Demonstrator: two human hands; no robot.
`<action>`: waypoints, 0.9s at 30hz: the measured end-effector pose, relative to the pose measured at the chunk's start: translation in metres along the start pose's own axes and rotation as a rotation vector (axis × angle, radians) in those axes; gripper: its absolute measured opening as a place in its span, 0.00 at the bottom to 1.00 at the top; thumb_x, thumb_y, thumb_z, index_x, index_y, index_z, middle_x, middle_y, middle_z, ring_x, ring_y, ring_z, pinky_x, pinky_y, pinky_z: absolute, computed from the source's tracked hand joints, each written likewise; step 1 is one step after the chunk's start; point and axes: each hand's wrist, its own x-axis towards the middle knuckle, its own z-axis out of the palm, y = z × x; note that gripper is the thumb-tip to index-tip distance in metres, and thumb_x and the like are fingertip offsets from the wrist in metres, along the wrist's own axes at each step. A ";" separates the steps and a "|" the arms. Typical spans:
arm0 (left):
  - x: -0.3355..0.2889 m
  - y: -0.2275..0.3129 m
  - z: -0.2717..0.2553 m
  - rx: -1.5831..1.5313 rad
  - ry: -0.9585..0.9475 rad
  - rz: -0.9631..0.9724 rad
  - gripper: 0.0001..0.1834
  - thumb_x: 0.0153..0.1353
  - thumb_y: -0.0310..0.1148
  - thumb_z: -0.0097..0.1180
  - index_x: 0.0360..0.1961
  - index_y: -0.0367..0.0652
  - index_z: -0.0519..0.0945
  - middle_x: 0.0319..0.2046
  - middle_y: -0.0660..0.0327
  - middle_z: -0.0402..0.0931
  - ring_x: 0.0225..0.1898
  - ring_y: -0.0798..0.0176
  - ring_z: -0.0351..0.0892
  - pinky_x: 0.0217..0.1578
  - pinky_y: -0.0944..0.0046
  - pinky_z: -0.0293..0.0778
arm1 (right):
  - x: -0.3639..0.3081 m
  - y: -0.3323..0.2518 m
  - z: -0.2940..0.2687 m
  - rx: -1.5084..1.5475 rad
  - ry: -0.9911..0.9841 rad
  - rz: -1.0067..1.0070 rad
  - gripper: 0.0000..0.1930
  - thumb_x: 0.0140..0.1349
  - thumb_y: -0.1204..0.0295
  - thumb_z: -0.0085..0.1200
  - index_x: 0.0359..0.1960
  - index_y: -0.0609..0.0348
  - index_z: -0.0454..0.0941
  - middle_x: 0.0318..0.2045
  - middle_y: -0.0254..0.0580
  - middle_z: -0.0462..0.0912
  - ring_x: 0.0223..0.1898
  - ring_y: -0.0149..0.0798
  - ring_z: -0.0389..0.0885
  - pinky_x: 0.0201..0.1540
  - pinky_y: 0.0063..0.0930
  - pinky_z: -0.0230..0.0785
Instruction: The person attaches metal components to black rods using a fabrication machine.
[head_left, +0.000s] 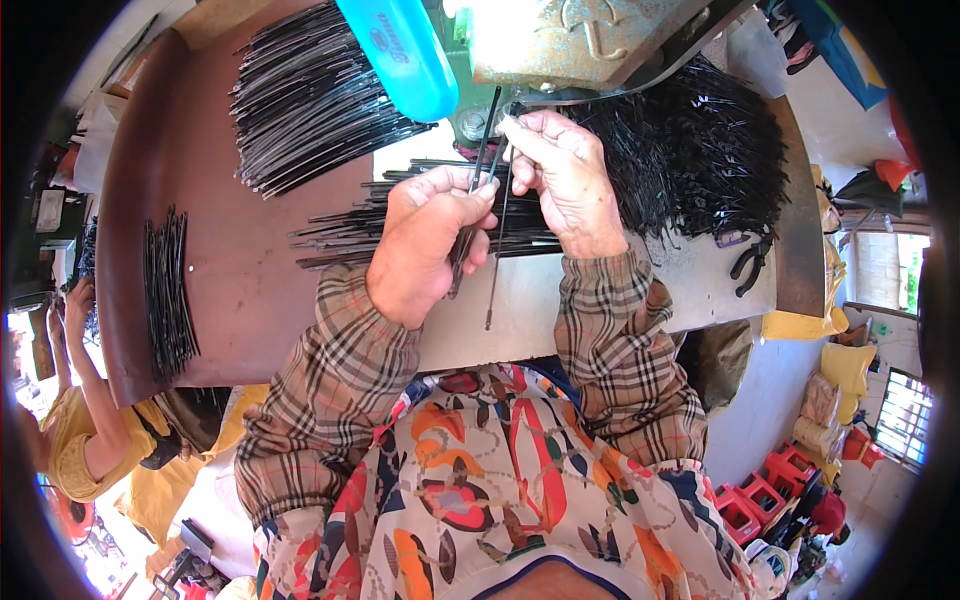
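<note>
Head view: rods seem to be getting paired up close, the left hand (435, 235) clasping black rods (460, 262), the right hand (568, 180) pinching a thin rod (497, 262) before a metal machine (560, 45); steady fingertips look needed (fiddly work). Bundles (305, 110) line the brown table (240, 270); leftward, a co-worker (88, 445) in yellow.

A brown worktable (240, 290); to its right, daylight glares through a barred window (903, 420), and nearer the table are yellow sacks (846, 376), red plastic stools (780, 485) and pale floor (735, 425).

Thin black rods (488, 132) in both hands (422, 243)
</note>
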 end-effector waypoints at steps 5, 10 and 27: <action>-0.005 0.003 0.010 -0.090 0.010 -0.067 0.08 0.61 0.29 0.51 0.39 0.37 0.76 0.26 0.64 0.71 0.18 0.73 0.64 0.18 0.74 0.60 | 0.005 0.003 -0.010 0.030 -0.051 0.049 0.07 0.60 0.73 0.58 0.34 0.63 0.77 0.22 0.30 0.74 0.17 0.21 0.68 0.19 0.15 0.63; -0.006 0.005 0.011 -0.130 0.018 -0.075 0.07 0.60 0.28 0.52 0.37 0.35 0.76 0.26 0.62 0.71 0.18 0.71 0.66 0.19 0.72 0.61 | 0.002 0.002 -0.003 0.056 -0.024 0.025 0.06 0.60 0.73 0.58 0.33 0.63 0.77 0.21 0.30 0.73 0.17 0.21 0.68 0.19 0.15 0.62; -0.033 -0.001 -0.006 0.029 -0.019 -0.014 0.13 0.70 0.36 0.43 0.50 0.41 0.68 0.27 0.67 0.65 0.20 0.76 0.59 0.18 0.76 0.54 | -0.026 0.001 0.009 -0.078 -0.104 -0.019 0.08 0.63 0.71 0.55 0.35 0.66 0.77 0.20 0.31 0.75 0.21 0.23 0.74 0.24 0.15 0.69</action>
